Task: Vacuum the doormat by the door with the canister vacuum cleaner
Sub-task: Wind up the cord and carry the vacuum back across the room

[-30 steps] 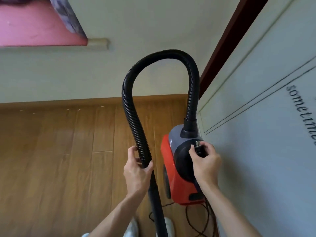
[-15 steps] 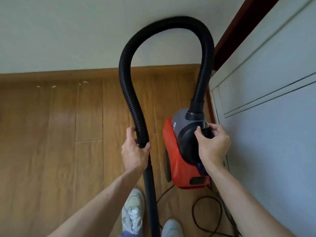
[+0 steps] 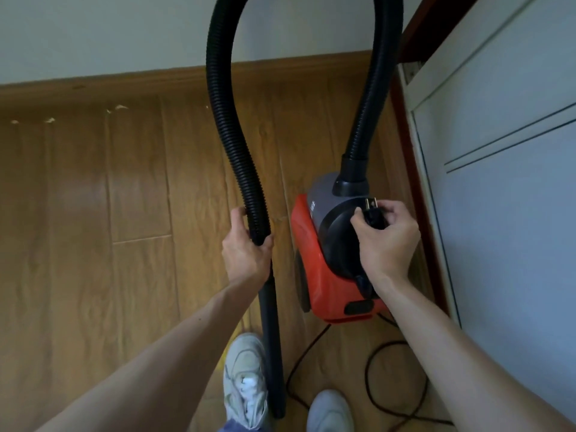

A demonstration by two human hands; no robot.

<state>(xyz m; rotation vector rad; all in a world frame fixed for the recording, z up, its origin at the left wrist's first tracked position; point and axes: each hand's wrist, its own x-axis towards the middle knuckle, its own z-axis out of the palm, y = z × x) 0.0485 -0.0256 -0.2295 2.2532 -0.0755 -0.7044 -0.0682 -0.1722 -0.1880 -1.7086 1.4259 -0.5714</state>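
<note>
Gripping, left hand: the left hand (image 3: 246, 247) is closed around the black ribbed hose (image 3: 232, 151) at the joint where it meets the rigid wand (image 3: 271, 322); the thumb and fingers wrap the tube.
Gripping, right hand: the right hand (image 3: 386, 241) pinches a black plug (image 3: 372, 213) between thumb and fingers, with the metal prongs pointing away from the person. The plug sits directly over the black top cover of the canister.
Canister vacuum cleaner (image 3: 330, 260): red body with a grey and black top. It stands on the wooden floor (image 3: 93, 244) near the floor's right edge, just beside the white panel (image 3: 498, 213).
Hose routing: the hose rises from the left hand, arcs out of view past the top edge, and comes down into the socket on the far end of the canister.
Wand: runs down from the left hand toward the near edge of the floor, close beside the left shoe (image 3: 246, 375).
Cord (image 3: 367, 374): a dark cord lies in a loose loop on the floor behind the canister, near the right shoe (image 3: 330, 410).
Far edge of floor: a wooden skirting board (image 3: 124, 85) under a pale wall (image 3: 93, 32).
</note>
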